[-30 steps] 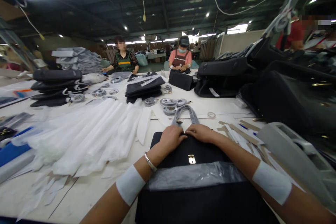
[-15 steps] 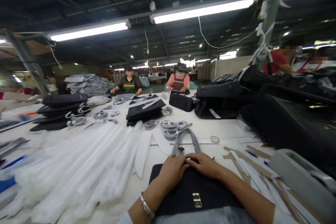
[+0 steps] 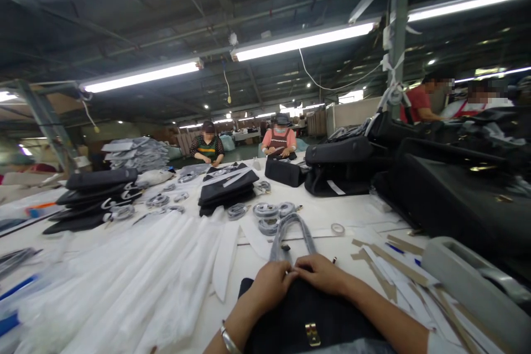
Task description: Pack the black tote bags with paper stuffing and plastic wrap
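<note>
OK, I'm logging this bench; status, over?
Left hand, right hand: fingers together at top edge, black bag. Wrapped handle just beyond. Wrapped coils behind handle.

The bag [image 3: 286, 315] under the fingers is plain black, and its clasp [image 3: 312, 334] is of gold colour. Beyond the fingers, the wrapped handle [image 3: 307, 237] is grey. To the left of them, the sheets [image 3: 166, 271] are white.

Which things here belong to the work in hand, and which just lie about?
Work in hand: black bag, gold clasp, wrapped handle; left hand and right hand at the bag's top edge.

Seemingly just lying about: white sheets, coiled straps, tape roll, brown strips.
</note>
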The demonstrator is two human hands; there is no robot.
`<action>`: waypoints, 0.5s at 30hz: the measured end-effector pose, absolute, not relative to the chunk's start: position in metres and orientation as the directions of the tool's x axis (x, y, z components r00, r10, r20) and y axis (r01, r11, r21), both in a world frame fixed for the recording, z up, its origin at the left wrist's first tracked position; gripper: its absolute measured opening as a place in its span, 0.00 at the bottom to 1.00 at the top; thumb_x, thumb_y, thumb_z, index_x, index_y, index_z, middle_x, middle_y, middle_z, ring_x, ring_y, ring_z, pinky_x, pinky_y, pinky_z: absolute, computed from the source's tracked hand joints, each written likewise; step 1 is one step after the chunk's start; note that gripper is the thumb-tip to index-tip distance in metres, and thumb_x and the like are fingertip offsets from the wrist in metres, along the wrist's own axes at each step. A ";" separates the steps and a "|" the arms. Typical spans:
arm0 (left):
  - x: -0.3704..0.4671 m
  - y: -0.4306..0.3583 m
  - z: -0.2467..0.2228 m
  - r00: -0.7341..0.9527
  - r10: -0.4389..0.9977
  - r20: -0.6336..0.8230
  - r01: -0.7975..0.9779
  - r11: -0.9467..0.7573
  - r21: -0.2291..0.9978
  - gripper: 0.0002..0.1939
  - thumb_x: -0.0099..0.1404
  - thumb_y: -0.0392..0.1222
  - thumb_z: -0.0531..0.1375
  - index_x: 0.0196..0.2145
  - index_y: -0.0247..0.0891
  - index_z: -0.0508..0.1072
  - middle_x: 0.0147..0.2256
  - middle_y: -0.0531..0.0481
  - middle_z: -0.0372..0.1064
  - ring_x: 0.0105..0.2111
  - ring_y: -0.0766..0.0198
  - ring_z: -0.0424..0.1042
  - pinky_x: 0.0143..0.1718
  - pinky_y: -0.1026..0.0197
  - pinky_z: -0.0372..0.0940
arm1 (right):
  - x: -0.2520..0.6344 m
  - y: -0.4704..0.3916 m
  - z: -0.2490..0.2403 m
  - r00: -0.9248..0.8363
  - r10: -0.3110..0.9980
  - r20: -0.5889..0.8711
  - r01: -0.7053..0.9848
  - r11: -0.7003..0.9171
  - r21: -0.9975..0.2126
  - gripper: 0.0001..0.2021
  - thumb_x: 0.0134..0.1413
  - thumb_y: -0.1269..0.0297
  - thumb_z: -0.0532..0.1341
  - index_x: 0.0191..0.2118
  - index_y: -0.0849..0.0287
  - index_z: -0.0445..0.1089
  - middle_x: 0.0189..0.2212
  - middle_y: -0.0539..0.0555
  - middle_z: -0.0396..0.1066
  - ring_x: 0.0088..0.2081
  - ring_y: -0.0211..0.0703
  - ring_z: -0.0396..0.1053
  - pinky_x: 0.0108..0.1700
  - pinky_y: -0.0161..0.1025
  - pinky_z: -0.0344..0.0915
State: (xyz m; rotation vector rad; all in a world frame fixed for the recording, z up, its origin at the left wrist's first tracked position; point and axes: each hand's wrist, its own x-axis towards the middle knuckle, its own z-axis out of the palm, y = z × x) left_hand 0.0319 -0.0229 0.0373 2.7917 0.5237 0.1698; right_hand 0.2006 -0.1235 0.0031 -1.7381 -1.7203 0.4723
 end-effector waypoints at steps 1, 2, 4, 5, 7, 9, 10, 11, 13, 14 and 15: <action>0.032 -0.021 0.036 0.939 0.343 0.035 0.312 -0.890 0.331 0.16 0.71 0.50 0.51 0.39 0.38 0.75 0.38 0.44 0.77 0.41 0.53 0.76 0.41 0.57 0.67 | 0.200 -0.124 0.003 0.067 0.979 0.190 0.770 0.071 -0.634 0.12 0.59 0.59 0.57 0.32 0.58 0.74 0.27 0.50 0.73 0.31 0.42 0.68 0.33 0.36 0.58; 0.032 -0.020 0.035 0.948 0.316 0.019 0.289 -0.889 0.355 0.17 0.71 0.50 0.51 0.39 0.38 0.75 0.38 0.44 0.77 0.41 0.53 0.76 0.41 0.56 0.67 | 0.199 -0.126 0.003 0.064 0.978 0.201 0.784 0.075 -0.616 0.09 0.57 0.61 0.58 0.35 0.57 0.75 0.29 0.50 0.74 0.33 0.43 0.69 0.35 0.36 0.60; 0.030 -0.020 0.033 0.955 0.296 0.027 0.261 -0.876 0.405 0.14 0.70 0.49 0.53 0.41 0.39 0.74 0.38 0.45 0.77 0.41 0.54 0.76 0.41 0.56 0.67 | 0.198 -0.128 0.006 0.088 0.974 0.208 0.792 0.058 -0.607 0.08 0.55 0.63 0.60 0.39 0.57 0.74 0.30 0.51 0.75 0.33 0.43 0.70 0.35 0.36 0.61; 0.030 -0.020 0.033 0.952 0.302 0.054 0.250 -0.866 0.434 0.13 0.69 0.48 0.54 0.44 0.39 0.73 0.38 0.46 0.77 0.41 0.55 0.76 0.42 0.57 0.66 | 0.198 -0.129 0.008 0.107 0.973 0.204 0.788 0.042 -0.614 0.08 0.56 0.63 0.60 0.39 0.57 0.74 0.28 0.50 0.75 0.31 0.43 0.70 0.34 0.36 0.61; 0.028 -0.023 0.032 0.938 0.327 0.114 0.237 -0.847 0.476 0.14 0.66 0.45 0.58 0.48 0.40 0.69 0.40 0.47 0.76 0.41 0.56 0.76 0.43 0.57 0.66 | 0.197 -0.130 0.011 0.138 0.971 0.197 0.779 0.016 -0.627 0.09 0.58 0.61 0.59 0.40 0.57 0.73 0.25 0.50 0.73 0.29 0.42 0.69 0.32 0.36 0.61; 0.026 -0.024 0.032 0.930 0.343 0.132 0.244 -0.845 0.476 0.17 0.63 0.45 0.61 0.49 0.41 0.68 0.39 0.47 0.76 0.41 0.55 0.76 0.42 0.57 0.66 | 0.196 -0.130 0.012 0.139 0.971 0.194 0.770 0.017 -0.638 0.08 0.58 0.62 0.59 0.40 0.57 0.73 0.25 0.49 0.73 0.29 0.42 0.69 0.33 0.36 0.62; 0.026 -0.024 0.031 0.933 0.340 0.120 0.250 -0.849 0.467 0.17 0.63 0.46 0.62 0.48 0.41 0.68 0.38 0.47 0.76 0.40 0.55 0.76 0.41 0.57 0.66 | 0.196 -0.130 0.012 0.133 0.972 0.192 0.766 0.022 -0.643 0.07 0.57 0.64 0.59 0.40 0.57 0.72 0.27 0.50 0.74 0.30 0.41 0.70 0.34 0.36 0.63; 0.026 -0.023 0.031 0.938 0.331 0.099 0.252 -0.852 0.459 0.17 0.63 0.47 0.62 0.48 0.40 0.68 0.37 0.46 0.76 0.39 0.54 0.76 0.40 0.57 0.66 | 0.196 -0.129 0.012 0.130 0.972 0.193 0.763 0.026 -0.646 0.07 0.56 0.66 0.60 0.40 0.57 0.72 0.30 0.50 0.75 0.31 0.41 0.71 0.35 0.35 0.64; 0.027 -0.021 0.029 0.950 0.306 0.061 0.246 -0.853 0.461 0.17 0.65 0.49 0.60 0.48 0.40 0.69 0.36 0.45 0.75 0.38 0.54 0.76 0.39 0.57 0.66 | 0.197 -0.127 0.011 0.142 0.969 0.203 0.767 0.022 -0.642 0.11 0.54 0.69 0.61 0.44 0.58 0.72 0.38 0.53 0.76 0.34 0.41 0.73 0.39 0.36 0.67; 0.028 -0.020 0.029 0.954 0.297 0.049 0.241 -0.851 0.466 0.16 0.66 0.49 0.60 0.48 0.40 0.69 0.36 0.44 0.75 0.38 0.54 0.76 0.39 0.58 0.66 | 0.198 -0.125 0.011 0.157 0.965 0.211 0.774 0.013 -0.633 0.14 0.53 0.70 0.61 0.46 0.58 0.72 0.43 0.55 0.75 0.36 0.41 0.74 0.40 0.37 0.68; 0.028 -0.020 0.028 0.956 0.290 0.043 0.238 -0.852 0.467 0.16 0.66 0.49 0.59 0.48 0.39 0.70 0.37 0.44 0.75 0.39 0.55 0.76 0.40 0.58 0.66 | 0.200 -0.122 0.012 0.174 0.960 0.221 0.784 0.000 -0.620 0.17 0.53 0.70 0.61 0.50 0.58 0.71 0.46 0.57 0.74 0.38 0.43 0.74 0.42 0.38 0.69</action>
